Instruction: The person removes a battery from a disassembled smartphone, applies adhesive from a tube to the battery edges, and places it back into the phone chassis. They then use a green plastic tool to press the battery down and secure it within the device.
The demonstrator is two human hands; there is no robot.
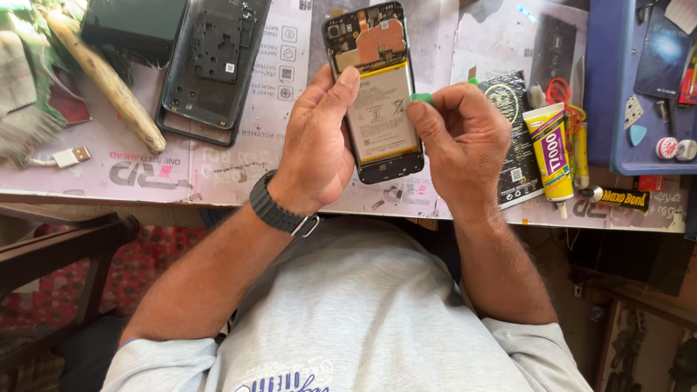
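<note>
From the head view I see my left hand (316,145) closed around the opened black smartphone with its exposed white battery (377,101), holding it just above the cluttered surface (145,163). My right hand (457,141) pinches a small green plastic pick (421,97) in a tight grip at the phone's right edge, near the yellow glue tube (549,149).

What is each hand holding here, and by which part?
Left hand grips the opened phone by its left edge. Right hand pinches a small green pick at the phone's right edge.
</note>
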